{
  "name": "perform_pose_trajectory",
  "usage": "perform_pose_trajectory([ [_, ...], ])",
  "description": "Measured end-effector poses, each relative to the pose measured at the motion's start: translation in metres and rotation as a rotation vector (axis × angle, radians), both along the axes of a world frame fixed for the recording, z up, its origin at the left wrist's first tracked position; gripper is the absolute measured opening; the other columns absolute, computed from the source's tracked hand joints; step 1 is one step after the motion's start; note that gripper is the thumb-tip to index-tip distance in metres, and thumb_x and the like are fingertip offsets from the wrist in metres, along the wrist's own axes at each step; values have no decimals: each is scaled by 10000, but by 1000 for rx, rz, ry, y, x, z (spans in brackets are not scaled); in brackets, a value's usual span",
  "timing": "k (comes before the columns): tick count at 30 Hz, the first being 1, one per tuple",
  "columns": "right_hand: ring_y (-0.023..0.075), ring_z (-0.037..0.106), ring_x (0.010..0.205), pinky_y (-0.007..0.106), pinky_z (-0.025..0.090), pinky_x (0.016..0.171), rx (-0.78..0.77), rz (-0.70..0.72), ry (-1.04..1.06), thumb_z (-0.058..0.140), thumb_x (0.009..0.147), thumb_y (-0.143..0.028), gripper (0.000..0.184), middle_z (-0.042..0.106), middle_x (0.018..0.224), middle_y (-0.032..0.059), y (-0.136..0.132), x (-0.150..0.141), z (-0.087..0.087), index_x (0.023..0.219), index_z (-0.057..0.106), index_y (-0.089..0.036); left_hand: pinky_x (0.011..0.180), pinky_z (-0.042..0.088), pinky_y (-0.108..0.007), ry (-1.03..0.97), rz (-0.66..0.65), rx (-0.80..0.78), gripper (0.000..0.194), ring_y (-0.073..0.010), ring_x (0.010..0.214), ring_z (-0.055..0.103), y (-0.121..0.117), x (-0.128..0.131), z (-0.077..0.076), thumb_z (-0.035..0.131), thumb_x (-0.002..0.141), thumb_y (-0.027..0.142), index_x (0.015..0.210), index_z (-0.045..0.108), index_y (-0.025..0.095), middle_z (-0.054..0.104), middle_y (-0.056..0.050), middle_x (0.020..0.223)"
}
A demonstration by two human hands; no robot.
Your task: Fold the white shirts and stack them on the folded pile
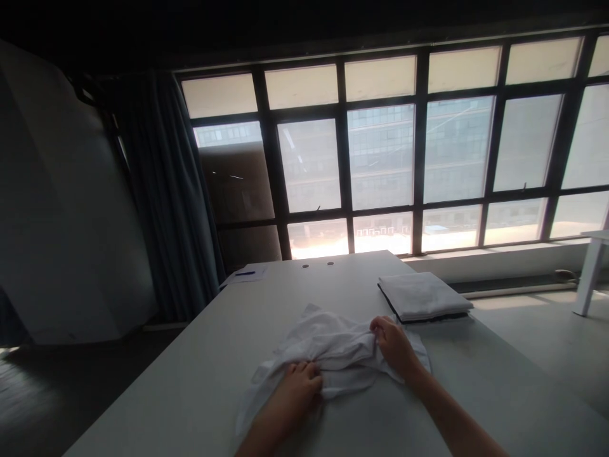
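- Left hand (297,388): lower center of frame, fingers curled down over a bunched fold of the white cloth (342,346); looks gripped, but how tight can't be told.
- Right hand (392,346): right of center, fingers and thumb pinched together on the cloth's upper edge.
- Hands well apart from each other, cloth bunched between them.
- Cloth: crumpled, lying on the gray table (190,387) in lower center; one corner trails toward the table's near edge, under the left hand.
- Folded white stack (421,295): right of the cloth, on a dark layer (423,319), near the right hand, not touching it.
- Sheet of paper (247,274) with a blue pen (244,273): far upper-left table corner.
- Risk: a hard pull on the pinched edge could drag the cloth into the stack and knock it askew.
- Risk: the trailing corner could slip off the table if the cloth is shifted toward the near edge.
- Risk: dim light at the hands makes the folds hard to read.
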State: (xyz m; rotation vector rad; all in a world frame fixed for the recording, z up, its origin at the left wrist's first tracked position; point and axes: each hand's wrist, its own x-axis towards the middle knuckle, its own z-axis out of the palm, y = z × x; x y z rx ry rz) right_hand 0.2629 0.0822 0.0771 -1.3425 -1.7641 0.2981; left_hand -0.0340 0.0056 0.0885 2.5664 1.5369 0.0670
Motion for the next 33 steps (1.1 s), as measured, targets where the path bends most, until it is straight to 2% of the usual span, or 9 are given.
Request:
perform_pose_trajectory([
  [3,213,589,974,330,420,928,-17,87,-90,427,813,-136,252,641,979,67,-10,-8,9,926,642,-201,841,445,-320,-135,-2,-53,177,-248,979,652,-10,0,30,491,927,313,950,658,257,716,-44,1042],
  [7,218,583,1034,333,430,966,-96,380,-131,562,898,-326,182,651,1048,57,-35,-28,26,995,677,-224,715,416,-279,-357,71,-14,238,-211,807,651,-16,-3,56,430,994,421,895,575,260,704,-15,868],
  [11,270,529,1180,394,406,1052,-95,523,-203,802,727,-502,518,602,1273,78,-57,-43,33,1153,658,-246,664,388,-261,-623,126,106,350,-167,683,566,-17,-5,67,360,1028,500,821,490,250,590,27,711],
  [13,299,475,1266,442,371,1094,-71,519,-281,827,712,-428,470,552,1371,84,-61,-47,32,1120,679,-249,644,385,-253,-739,148,152,392,-156,666,517,-20,-5,72,376,1015,547,785,474,244,530,35,684],
  [16,276,464,1299,445,367,1100,-46,456,-301,666,852,-248,98,559,1370,67,-60,-47,32,938,712,-243,618,385,-241,-908,206,211,435,-148,664,458,-26,-7,83,412,980,608,765,476,235,466,36,682],
  [22,198,594,1108,317,442,992,8,391,-167,514,921,-196,200,642,1220,67,-51,-27,51,1021,681,-240,554,326,-221,-1148,225,66,559,-110,604,342,-31,-31,101,510,865,740,680,431,218,356,56,633],
  [25,191,642,958,279,452,871,-52,325,-226,506,880,-172,221,700,1027,49,-42,-11,51,986,690,-235,533,284,-224,-1091,121,-235,624,-96,567,309,-39,-51,110,590,759,809,646,460,210,352,65,595],
  [29,204,661,924,287,440,854,-68,174,-184,469,862,-191,254,723,958,48,-24,3,43,960,702,-218,589,371,-241,-642,-76,-636,480,-132,616,484,-57,-63,127,734,732,677,782,721,200,573,29,642],
  [33,203,650,874,290,457,830,-13,48,6,474,865,-274,263,715,953,48,-9,8,34,996,693,-207,745,495,-279,-457,61,-596,411,-208,856,664,-57,-54,126,647,854,566,1136,700,271,737,-9,960],
])
